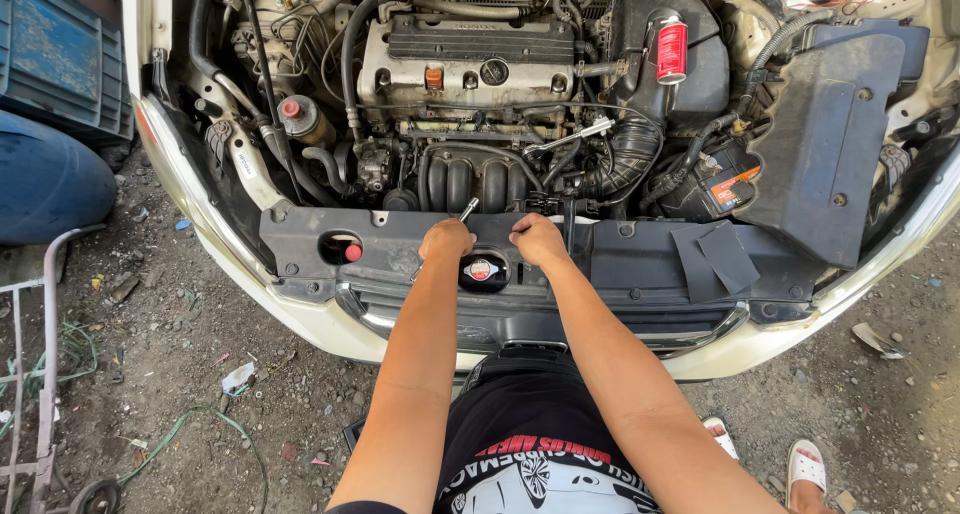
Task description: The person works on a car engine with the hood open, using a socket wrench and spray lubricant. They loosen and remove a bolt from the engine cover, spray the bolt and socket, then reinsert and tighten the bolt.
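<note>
Beyond both hands, spreading wide to either side, lies the open engine bay [560, 104] of a white car [200, 234], packed with hoses and wiring. Directly under the hands runs the dark front panel [620, 264], a long black plastic cover across the nose of the car; both wrists rest over its rear edge. Well off to the right of the right hand stands a large black cover piece [825, 144], tilted against the bay's edge. Ahead of the hands sits the engine cover [470, 64], pale metal with a dark ribbed top, and just beyond the knuckles the curved black intake runners [465, 179]. Past the right hand, farther back, a red and silver spray can [670, 46] stands upright on a black box. Far to the left of the left hand, a capped reservoir [300, 117] with a red lid stands. Between the two hands, slightly nearer the body, sits a round radiator cap [483, 271], close to both but touched by neither. The left hand [446, 239] is closed in a fist around a slim metal tool [467, 210], whose shiny tip pokes up past the knuckles toward the engine. The right hand [537, 240] is curled shut at the panel's rear edge, just beside the left; what its fingers grip is hidden, so I cannot tell.
</note>
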